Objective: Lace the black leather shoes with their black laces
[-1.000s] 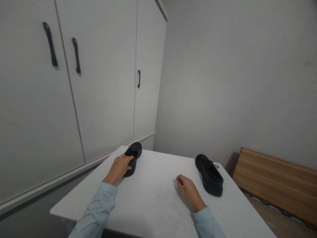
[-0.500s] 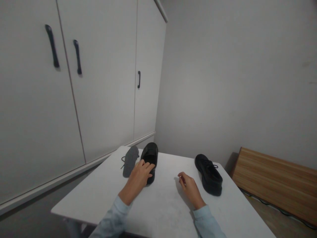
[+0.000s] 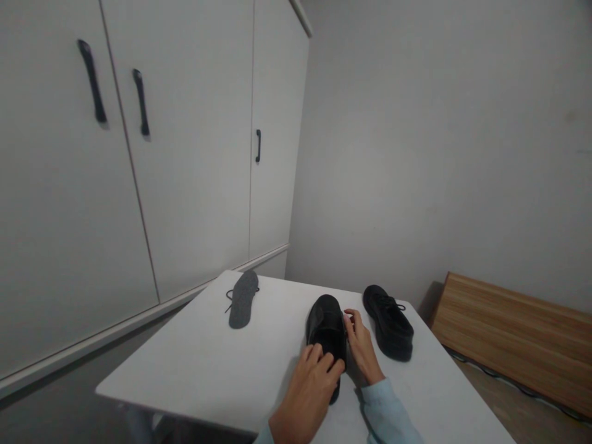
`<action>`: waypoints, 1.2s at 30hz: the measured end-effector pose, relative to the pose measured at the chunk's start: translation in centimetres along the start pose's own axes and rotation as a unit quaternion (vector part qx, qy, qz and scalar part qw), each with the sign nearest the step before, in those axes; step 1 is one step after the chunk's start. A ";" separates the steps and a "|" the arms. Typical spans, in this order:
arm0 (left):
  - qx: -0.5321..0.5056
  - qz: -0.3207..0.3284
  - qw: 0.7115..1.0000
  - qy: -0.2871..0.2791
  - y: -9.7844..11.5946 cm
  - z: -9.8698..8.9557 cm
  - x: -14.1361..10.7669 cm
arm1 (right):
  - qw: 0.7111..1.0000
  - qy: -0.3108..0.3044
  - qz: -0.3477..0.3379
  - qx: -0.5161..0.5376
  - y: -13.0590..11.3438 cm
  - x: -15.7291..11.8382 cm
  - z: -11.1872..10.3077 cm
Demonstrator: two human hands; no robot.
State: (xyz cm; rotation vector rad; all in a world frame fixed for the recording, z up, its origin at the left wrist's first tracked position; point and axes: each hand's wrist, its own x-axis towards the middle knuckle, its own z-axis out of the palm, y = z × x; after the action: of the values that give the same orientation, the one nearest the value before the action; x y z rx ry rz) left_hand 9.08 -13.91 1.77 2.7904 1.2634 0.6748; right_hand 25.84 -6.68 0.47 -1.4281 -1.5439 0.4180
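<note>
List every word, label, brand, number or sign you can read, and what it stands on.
None: no text can be read on the held shoe, laced shoe, grey insole-shaped piece, cupboard doors or wooden board.
Faint wall marks: too blurred to make out.

No text, brand, number or sign can be read. Nothing legible stands on the black round-toed shoe, the black lace-up shoe, the flat grey insole or the white cupboard doors.
</note>
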 end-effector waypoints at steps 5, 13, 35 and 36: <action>0.004 -0.016 1.000 0.009 0.3 0.3 0.2 | 0.998 -0.045 -0.010 0.041 0.1 -0.2 0.1; 0.008 -0.011 1.000 0.009 -0.7 0.2 1.1 | 0.993 -0.107 -0.044 0.032 0.5 -0.3 0.3; 0.063 -0.219 0.971 -0.077 -19.9 -3.3 -0.3 | 0.996 -0.081 -0.048 0.009 1.0 0.0 0.1; 0.078 -0.238 0.965 -0.078 -20.4 -2.9 -0.5 | 0.995 -0.082 -0.048 0.007 1.0 0.0 0.1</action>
State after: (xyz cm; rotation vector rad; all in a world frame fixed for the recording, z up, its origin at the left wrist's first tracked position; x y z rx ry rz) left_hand -6.90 -1.03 0.60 2.4256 1.9181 0.3301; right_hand 26.30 -6.37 -0.36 -1.3284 -1.7304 0.4976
